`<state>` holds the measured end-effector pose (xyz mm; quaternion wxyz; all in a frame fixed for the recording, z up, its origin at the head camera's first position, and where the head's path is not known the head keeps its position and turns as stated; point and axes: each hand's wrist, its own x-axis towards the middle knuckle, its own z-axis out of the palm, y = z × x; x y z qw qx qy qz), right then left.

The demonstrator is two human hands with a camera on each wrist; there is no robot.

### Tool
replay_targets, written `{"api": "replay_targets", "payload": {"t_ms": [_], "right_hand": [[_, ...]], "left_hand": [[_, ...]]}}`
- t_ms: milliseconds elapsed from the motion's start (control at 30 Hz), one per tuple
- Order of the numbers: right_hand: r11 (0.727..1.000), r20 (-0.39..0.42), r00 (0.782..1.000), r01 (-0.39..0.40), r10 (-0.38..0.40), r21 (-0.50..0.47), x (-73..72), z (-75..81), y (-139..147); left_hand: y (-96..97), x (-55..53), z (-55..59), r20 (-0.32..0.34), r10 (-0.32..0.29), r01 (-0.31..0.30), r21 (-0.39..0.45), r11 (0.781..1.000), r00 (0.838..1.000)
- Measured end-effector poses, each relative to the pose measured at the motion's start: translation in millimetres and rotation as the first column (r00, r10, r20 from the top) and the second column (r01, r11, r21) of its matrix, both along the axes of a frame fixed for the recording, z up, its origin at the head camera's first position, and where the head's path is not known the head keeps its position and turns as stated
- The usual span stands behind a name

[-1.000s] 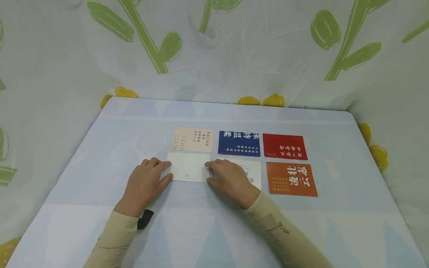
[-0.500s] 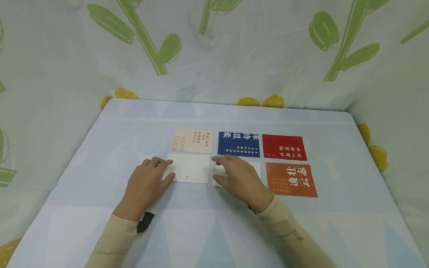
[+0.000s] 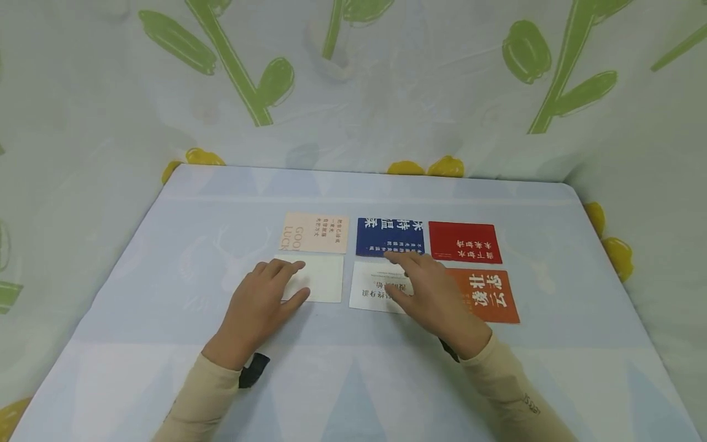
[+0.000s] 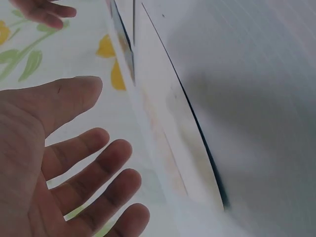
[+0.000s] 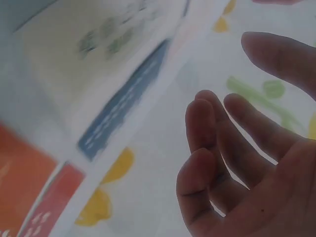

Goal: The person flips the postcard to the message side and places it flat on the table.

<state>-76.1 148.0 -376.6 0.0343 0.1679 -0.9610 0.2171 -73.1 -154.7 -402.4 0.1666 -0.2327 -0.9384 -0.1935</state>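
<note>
Six flat cards would be two rows; the near row starts at the left with a nearly blank pale card [image 3: 323, 279]. My left hand [image 3: 262, 307] hovers over that card's left end, and the left wrist view shows its loosely bent fingers [image 4: 116, 160] holding nothing. Beside it lies a white card [image 3: 370, 288] with dark writing, its right part hidden under my right hand [image 3: 436, 301]. Those right fingers [image 5: 200, 126] are relaxed and grip nothing. The right hand also covers the left edge of an orange card [image 3: 497, 294] with white characters.
Behind, a cream GOOD LUCK card [image 3: 315, 233], a navy card [image 3: 389, 236] and a red card [image 3: 466, 242] form the far row. They lie on a pale blue patterned tablecloth [image 3: 353, 380]. A leaf-printed white curtain [image 3: 420, 92] encloses the table's back and sides.
My right hand has left the pale card's right edge and moved right, over the white card. The left hand has shifted slightly right over the pale card. The cards stay in about the same places.
</note>
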Motion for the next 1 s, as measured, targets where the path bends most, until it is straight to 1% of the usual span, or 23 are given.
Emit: {"api": "replay_targets", "payload": {"t_ms": [200, 333, 400, 500, 633, 800, 1000], "right_hand": [[0.997, 0.051, 0.997, 0.059, -0.061, 0.04, 4.8, -7.6, 25.2], [0.994, 0.06, 0.994, 0.085, -0.089, 0.069, 7.6, -11.8, 35.7], [0.994, 0.062, 0.994, 0.089, -0.093, 0.07, 8.4, -14.4, 40.6], [0.994, 0.068, 0.994, 0.087, -0.091, 0.062, 9.9, -18.1, 48.1], [0.995, 0.072, 0.994, 0.076, -0.08, 0.061, 12.5, -20.5, 55.2], [0.995, 0.086, 0.993, 0.073, -0.08, 0.074, 16.1, -21.5, 59.6], [0.993, 0.115, 0.99, 0.075, -0.086, 0.093, 17.5, -22.9, 61.0]], "left_hand": [[18.7, -2.8, -1.8, 0.015, -0.055, 0.056, -0.022, 0.998, 0.998], [31.0, -5.6, -3.7, 0.017, -0.08, 0.081, -0.045, 0.996, 0.997], [36.7, -7.4, -5.1, 0.035, -0.084, 0.087, -0.071, 0.994, 0.996], [44.9, -9.7, -6.7, 0.084, -0.086, 0.095, -0.108, 0.99, 0.993], [54.8, -13.7, -8.0, 0.144, -0.1, 0.119, -0.125, 0.985, 0.985], [65.4, -21.2, -8.9, 0.18, -0.126, 0.15, -0.129, 0.98, 0.976], [76.5, -27.6, -8.9, 0.213, -0.133, 0.167, -0.151, 0.974, 0.968]]}}
